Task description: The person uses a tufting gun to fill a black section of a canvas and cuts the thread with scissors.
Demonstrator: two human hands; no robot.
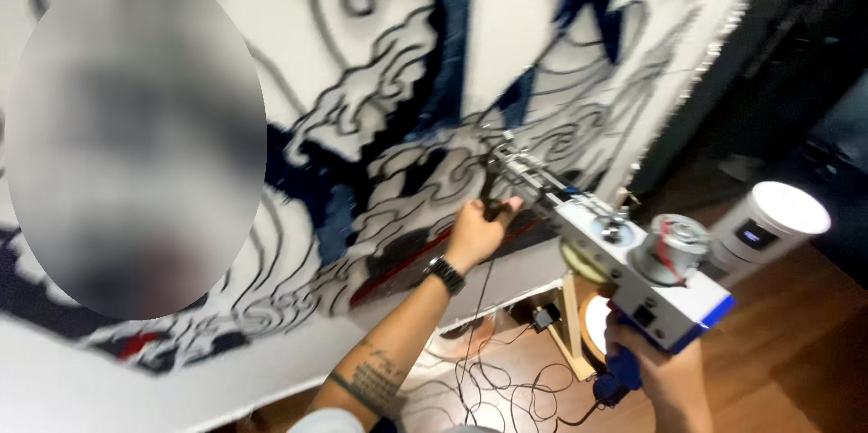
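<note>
A white and blue tufting gun [624, 261] points up and left at a large stretched cloth [380, 80] tufted with black, dark blue and white swirls. My left hand [475, 232] is shut on the gun's black front handle, close to the cloth. It wears a black wristwatch [446, 273]. My right hand [655, 379] grips the blue rear handle under the gun's body. The gun's metal tip [495, 142] is at the cloth surface.
A white cylindrical device [768, 225] stands at the right on the wooden floor [778, 352]. Black cables [488, 388] lie tangled on the floor below the cloth. A wooden frame leg [570, 324] stands beside them. A dark doorway is at the far right.
</note>
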